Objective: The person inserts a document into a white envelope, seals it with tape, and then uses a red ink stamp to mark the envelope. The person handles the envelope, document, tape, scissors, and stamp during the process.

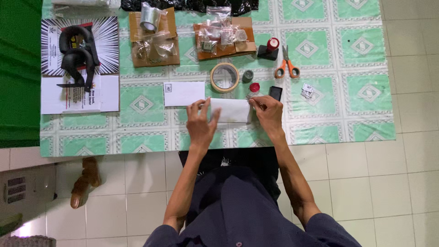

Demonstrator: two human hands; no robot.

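White envelope (232,110), near mat's (320,132) front edge: left hand (200,124) pinches one end, right hand (269,113) the other. Risk: creasing if pulled unevenly; red-capped bottle (254,87) close behind could tip.

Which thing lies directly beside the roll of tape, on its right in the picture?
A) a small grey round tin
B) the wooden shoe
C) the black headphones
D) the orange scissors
A: the small grey tin sits right next to the tape roll, while the scissors lie farther off and the headphones are on the far side of the mat.
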